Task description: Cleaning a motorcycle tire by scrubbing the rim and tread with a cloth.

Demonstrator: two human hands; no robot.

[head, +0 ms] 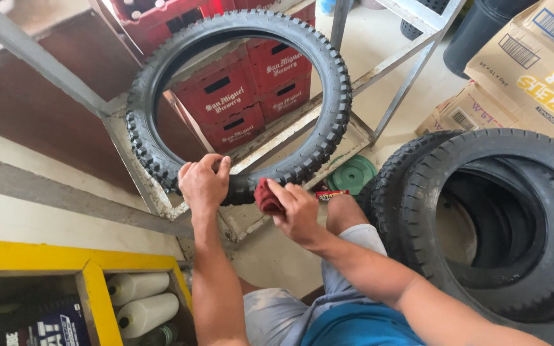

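Red plastic crates (238, 102) stand stacked behind the metal frame, slotted handles cut in their sides; white bottle caps show in the topmost one at the upper left. A yellow-edged wooden bin (100, 291) at the lower left holds two pale plastic bottles (141, 301) lying on their sides, and a dark printed pack sits in the compartment beside them. Cardboard boxes (533, 70) are piled at the upper right.

A knobby black rubber tyre (328, 83) stands upright, its lower edge resting on the grey angle-iron frame (411, 61). The left hand (204, 184) is closed over the bottom of the tyre, fingers curled across the blocky tread. The right hand (297, 211) pinches a bunched dark red rag (267, 197), pressed against the tyre's lower sidewall just beside the left hand.

More black tyres (488, 224) with finer ribbed tread lean together at the right. A round green disc (352, 174) lies on the concrete floor between the two groups
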